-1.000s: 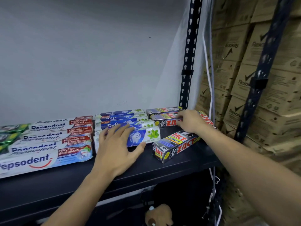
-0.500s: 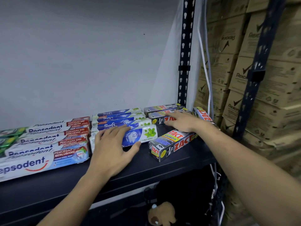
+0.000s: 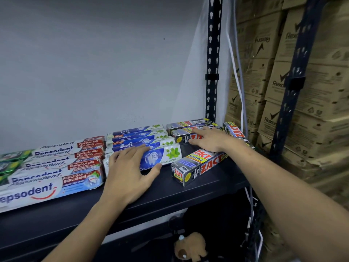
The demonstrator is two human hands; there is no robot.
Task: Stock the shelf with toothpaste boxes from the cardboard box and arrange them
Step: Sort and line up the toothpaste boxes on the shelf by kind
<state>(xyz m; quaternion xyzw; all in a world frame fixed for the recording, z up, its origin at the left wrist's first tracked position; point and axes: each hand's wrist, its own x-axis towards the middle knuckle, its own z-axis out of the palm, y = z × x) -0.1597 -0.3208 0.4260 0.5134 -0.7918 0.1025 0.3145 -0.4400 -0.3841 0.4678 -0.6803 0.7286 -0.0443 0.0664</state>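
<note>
My left hand (image 3: 130,171) lies flat on the front Safi toothpaste box (image 3: 166,155), fingers spread over its top and thumb against its front face. Behind it stands a stack of Safi boxes (image 3: 136,134). My right hand (image 3: 209,138) reaches to the back, its straight fingers touching the stacked Zact boxes (image 3: 187,126). One Zact box (image 3: 198,167) lies at an angle near the front of the dark shelf (image 3: 170,197), under my right wrist. Another Zact box (image 3: 236,131) leans tilted at the shelf's right end. Pepsodent boxes (image 3: 47,167) are stacked at the left.
Green boxes (image 3: 11,156) sit at the far left. A perforated black post (image 3: 213,63) stands at the shelf's back right corner, with cables (image 3: 238,82) beside it. Rexona cartons (image 3: 311,91) are piled to the right. A brown plush toy (image 3: 190,246) lies below the shelf.
My right hand slid a little left along the back Zact boxes, uncovering the tilted Zact box at the right end. My left hand stayed on the front Safi box.
</note>
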